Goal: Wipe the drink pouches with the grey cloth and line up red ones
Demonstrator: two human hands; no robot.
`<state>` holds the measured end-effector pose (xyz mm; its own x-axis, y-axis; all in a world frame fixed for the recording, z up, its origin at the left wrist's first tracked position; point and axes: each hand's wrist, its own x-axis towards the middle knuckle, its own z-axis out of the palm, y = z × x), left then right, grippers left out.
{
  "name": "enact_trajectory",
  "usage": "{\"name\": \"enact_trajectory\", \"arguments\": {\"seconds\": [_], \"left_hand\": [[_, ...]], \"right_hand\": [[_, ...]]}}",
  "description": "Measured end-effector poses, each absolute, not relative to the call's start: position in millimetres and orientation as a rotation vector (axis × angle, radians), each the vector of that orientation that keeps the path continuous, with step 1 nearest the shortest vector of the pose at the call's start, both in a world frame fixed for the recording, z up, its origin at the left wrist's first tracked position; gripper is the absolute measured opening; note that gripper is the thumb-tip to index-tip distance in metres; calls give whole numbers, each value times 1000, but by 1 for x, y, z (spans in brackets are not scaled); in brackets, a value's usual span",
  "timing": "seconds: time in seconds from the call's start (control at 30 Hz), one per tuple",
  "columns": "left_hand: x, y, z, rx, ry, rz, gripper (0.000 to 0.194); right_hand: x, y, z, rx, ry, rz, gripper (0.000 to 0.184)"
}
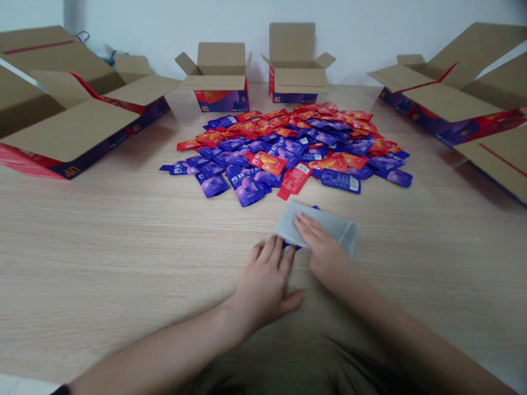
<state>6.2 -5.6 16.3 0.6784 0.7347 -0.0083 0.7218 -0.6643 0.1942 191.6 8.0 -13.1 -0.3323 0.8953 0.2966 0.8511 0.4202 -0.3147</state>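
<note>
A folded grey cloth [329, 221] lies on the table before me, over a blue-purple sachet [293, 246] of which only small edges show. My right hand [323, 247] rests flat on top of the cloth, fingers stretched out. Beside it, my left hand [267, 277] has its fingers extended, with the tips touching the cloth's left corner and the sachet's edge; its thumb is spread away. Just beyond the cloth, a heap of blue-purple sachets [246, 189] and red-orange sachets [267, 163] spreads over the table.
Open cardboard boxes stand around the heap: two at the back, a left one [222, 82] and a right one [297, 81], several large ones at the left [74, 131], and more at the right [444, 104]. Their flaps stick out over the wood-grain table [123, 247]. A white wall rises behind.
</note>
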Motion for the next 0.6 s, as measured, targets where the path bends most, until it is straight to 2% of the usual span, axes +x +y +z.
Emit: {"name": "enact_trajectory", "arguments": {"seconds": [0.1, 0.2, 0.37, 0.5, 0.6], "left_hand": [[6, -6, 15, 2716, 1196, 122, 82], [7, -6, 16, 2711, 1202, 119, 81], [8, -5, 21, 2698, 1169, 68, 66], [6, -6, 16, 2727, 1201, 116, 80], [6, -6, 14, 2738, 1201, 121, 82]], "right_hand": [[216, 21, -13, -1692, -2097, 70, 73], [209, 16, -14, -1657, -2154, 21, 68], [179, 1, -15, -1379, -2364, 77, 67], [205, 16, -13, -1512, -2205, 128, 73], [214, 19, -12, -1616, -2102, 99, 73]]}}
